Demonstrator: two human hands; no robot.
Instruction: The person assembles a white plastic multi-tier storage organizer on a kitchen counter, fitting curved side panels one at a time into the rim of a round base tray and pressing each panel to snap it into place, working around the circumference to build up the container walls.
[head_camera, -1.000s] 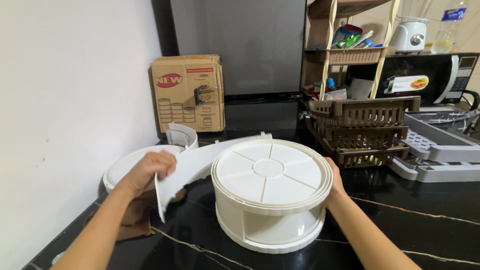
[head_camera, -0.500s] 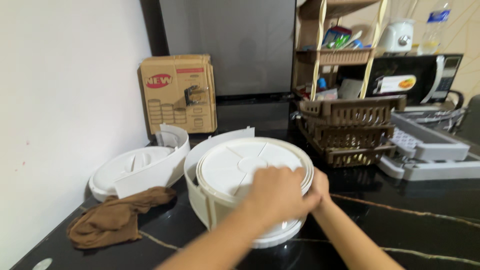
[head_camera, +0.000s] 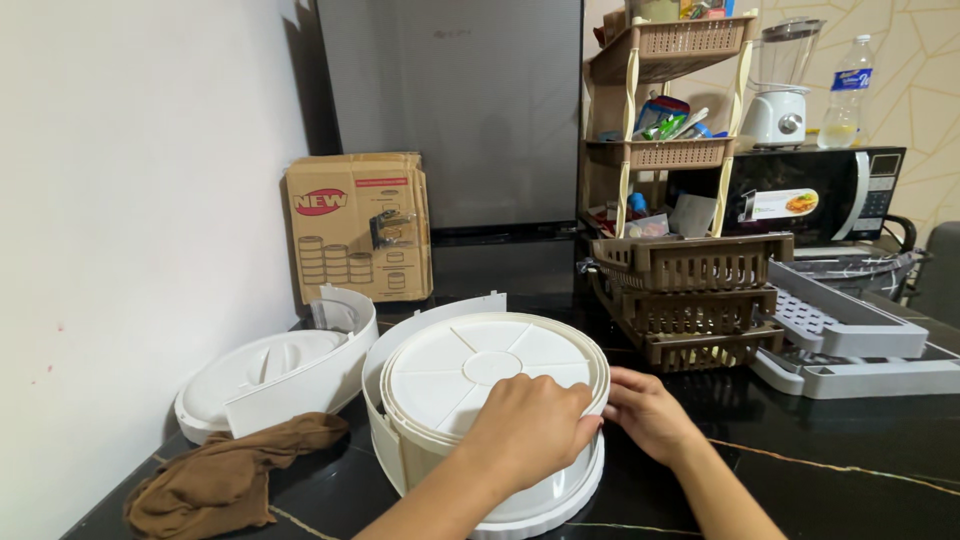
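Note:
A round white plastic container with a top split into wedge sections stands on the black marble counter. A curved white side panel wraps around its left side. My left hand lies over the front right of the top, fingers curled on the rim. My right hand grips the rim's right side from beside the container.
To the left lie a round white base part with loose curved panels and a crumpled brown cloth. Behind stand a cardboard box, stacked brown baskets, grey trays, a shelf rack and a microwave.
My left hand let go of the curved white panel, which now sits against the container's left side, and crossed over onto the container's top rim. My right hand stayed at the right side.

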